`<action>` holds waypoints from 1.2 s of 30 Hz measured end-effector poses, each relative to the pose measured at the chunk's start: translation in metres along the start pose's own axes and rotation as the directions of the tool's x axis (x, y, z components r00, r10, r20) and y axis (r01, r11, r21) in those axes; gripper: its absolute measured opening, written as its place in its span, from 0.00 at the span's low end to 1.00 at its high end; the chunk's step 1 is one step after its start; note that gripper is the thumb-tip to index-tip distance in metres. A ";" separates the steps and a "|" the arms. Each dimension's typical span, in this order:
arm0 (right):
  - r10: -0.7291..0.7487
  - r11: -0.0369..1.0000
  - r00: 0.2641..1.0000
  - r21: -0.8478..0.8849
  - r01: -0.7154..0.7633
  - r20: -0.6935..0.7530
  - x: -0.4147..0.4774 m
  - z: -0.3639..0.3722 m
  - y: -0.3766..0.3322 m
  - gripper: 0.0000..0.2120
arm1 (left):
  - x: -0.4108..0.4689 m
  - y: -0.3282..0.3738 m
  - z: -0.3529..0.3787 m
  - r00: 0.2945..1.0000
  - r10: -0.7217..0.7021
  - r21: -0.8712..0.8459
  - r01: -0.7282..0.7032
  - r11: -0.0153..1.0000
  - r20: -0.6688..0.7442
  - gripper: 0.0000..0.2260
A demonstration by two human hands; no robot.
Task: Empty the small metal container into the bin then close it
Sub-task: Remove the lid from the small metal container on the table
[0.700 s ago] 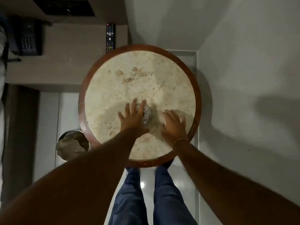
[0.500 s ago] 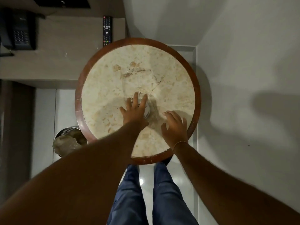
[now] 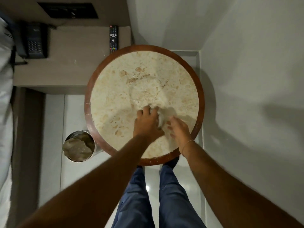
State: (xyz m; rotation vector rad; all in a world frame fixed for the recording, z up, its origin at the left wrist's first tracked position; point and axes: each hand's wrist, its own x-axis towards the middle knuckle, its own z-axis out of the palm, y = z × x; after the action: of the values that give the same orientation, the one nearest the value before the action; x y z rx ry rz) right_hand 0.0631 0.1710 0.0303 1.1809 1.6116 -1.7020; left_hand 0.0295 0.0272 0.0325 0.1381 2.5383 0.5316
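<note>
Small metal container (image 3: 160, 118) sits on round surface (image 3: 115, 89), near-right of centre. Your left hand (image 3: 147, 125) wraps it, prob. to lift; right hand (image 3: 178, 130) hovers just beside, fingers loose, blurred. Bin (image 3: 79, 145) waits on floor, near-left.

Two hands (image 3: 148, 124), one container (image 3: 160, 118), one bin (image 3: 79, 146), one table (image 3: 115, 89).

A round marble-topped table (image 3: 115, 89) is carrying a blurred small metal container (image 3: 160, 116), sitting between left hand (image 3: 146, 124) and right hand (image 3: 178, 130).
</note>
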 end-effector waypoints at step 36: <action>0.214 0.929 0.813 -0.369 0.001 0.541 -0.071 0.357 0.089 0.19 | -0.319 -0.243 0.143 0.527 -0.830 -0.738 0.631 0.238 0.183 0.47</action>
State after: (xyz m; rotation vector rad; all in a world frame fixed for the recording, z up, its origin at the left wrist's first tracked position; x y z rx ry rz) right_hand 0.0858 -0.2030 0.0141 0.4935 1.3500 -1.4226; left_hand 0.3780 -0.2115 -0.0203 -1.4906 1.9793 1.1417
